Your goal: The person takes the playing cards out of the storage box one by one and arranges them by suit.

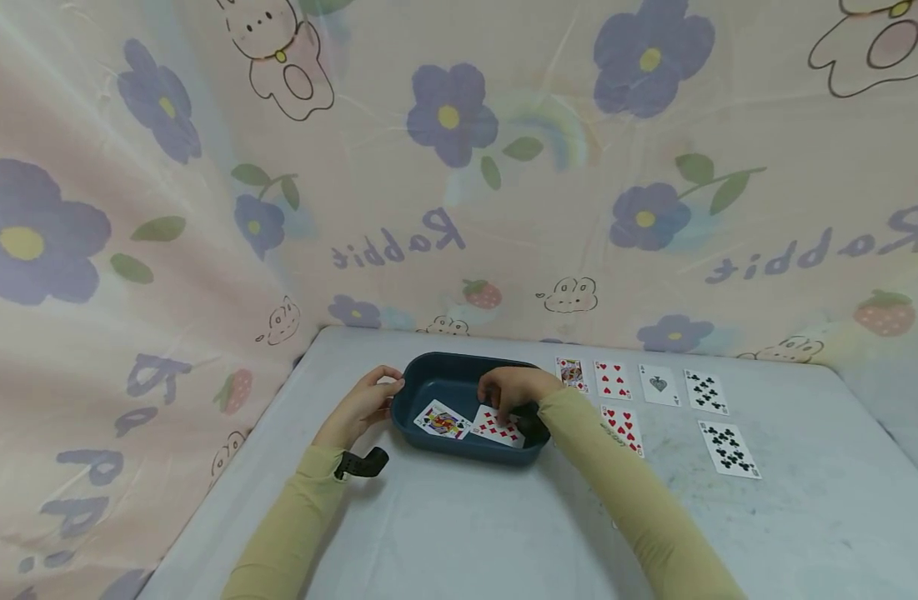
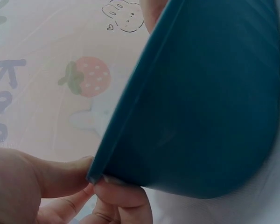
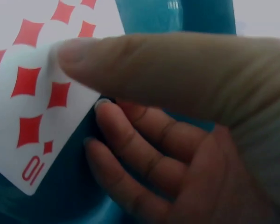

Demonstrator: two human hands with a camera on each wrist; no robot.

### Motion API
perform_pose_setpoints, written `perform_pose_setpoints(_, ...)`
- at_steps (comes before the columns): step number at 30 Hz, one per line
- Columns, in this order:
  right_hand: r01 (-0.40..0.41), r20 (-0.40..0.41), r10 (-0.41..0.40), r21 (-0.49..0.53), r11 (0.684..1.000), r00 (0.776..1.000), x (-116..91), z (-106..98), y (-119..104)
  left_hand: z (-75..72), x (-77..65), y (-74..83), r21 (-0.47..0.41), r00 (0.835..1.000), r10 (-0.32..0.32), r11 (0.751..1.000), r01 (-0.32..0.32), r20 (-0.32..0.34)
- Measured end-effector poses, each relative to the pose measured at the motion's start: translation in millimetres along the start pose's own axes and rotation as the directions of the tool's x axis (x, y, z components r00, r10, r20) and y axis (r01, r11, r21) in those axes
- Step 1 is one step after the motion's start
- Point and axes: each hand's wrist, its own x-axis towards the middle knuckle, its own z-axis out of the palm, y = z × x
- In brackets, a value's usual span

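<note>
My left hand (image 1: 359, 407) pinches the rim of a dark blue tub (image 2: 200, 93) at its left end, thumb on one side and fingers on the other. Inside the tub, my right hand (image 1: 520, 388) holds the edge of a ten of diamonds playing card (image 3: 25, 100). Its thumb lies over the card's face in the right wrist view, with the other fingers curled at the edge. A face card (image 1: 442, 420) lies face up in the tub, left of the ten.
Right of the tub, several cards lie face up on the white table (image 1: 459, 533): a red face card (image 1: 572, 375), hearts cards (image 1: 613, 380), an ace of spades (image 1: 659, 385) and clubs cards (image 1: 729, 449). A patterned curtain (image 1: 504, 208) hangs behind.
</note>
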Motion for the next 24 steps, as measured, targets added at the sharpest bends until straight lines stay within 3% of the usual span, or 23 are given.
perform_pose_setpoints(7,0.022,0.003,-0.022,-0.074,0.997,1.000,1.4,1.0,-2.2,-0.4,-0.9,1.4,-0.007,1.000,0.006,1.000,-0.006,0.004)
perform_pose_setpoints(24,0.053,0.024,-0.053,-0.039,0.998,0.998,-1.0,2.6,-2.6,0.6,-4.9,2.6,-0.004,1.000,0.015,1.000,-0.015,0.014)
